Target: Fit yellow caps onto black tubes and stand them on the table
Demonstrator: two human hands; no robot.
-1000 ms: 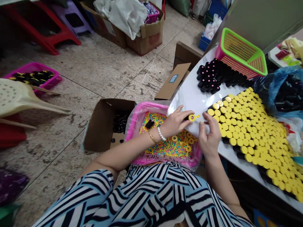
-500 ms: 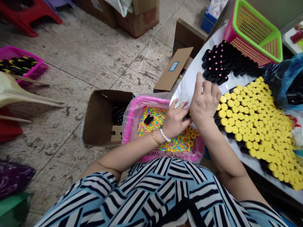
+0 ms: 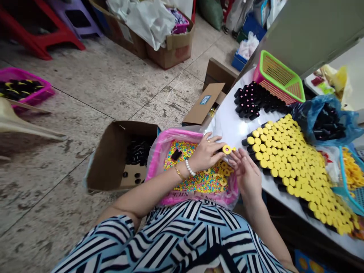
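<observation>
Head view, clock centred on the frame: between nine and ten I have a pink basket [image 3: 45, 91] of black-and-yellow pieces on the floor. Toward half past eight stands an open cardboard box [image 3: 104, 163] with black pieces [image 3: 139, 151] inside. At five sits a pink tub [image 3: 179, 134] of small coloured beads [image 3: 184, 148], a black piece [image 3: 176, 154] lying on them.

Over the tub, at four, I read the left hand [image 3: 209, 153] as pinching a yellow-capped piece [image 3: 226, 149] between thumb and fingers. That piece sits past three, its pink centre up and its small tab pointing to three. Just beyond, near four, the right hand [image 3: 247, 170] has bent fingers beside the tab; I cannot tell whether they pinch it.

Past two, black tubes with pink tips [image 3: 247, 102] stand on the white table [image 3: 226, 123]; beyond three spread tightly packed yellow caps [image 3: 284, 159]. Near three, a blue bag [image 3: 301, 117] holds black pieces.
</observation>
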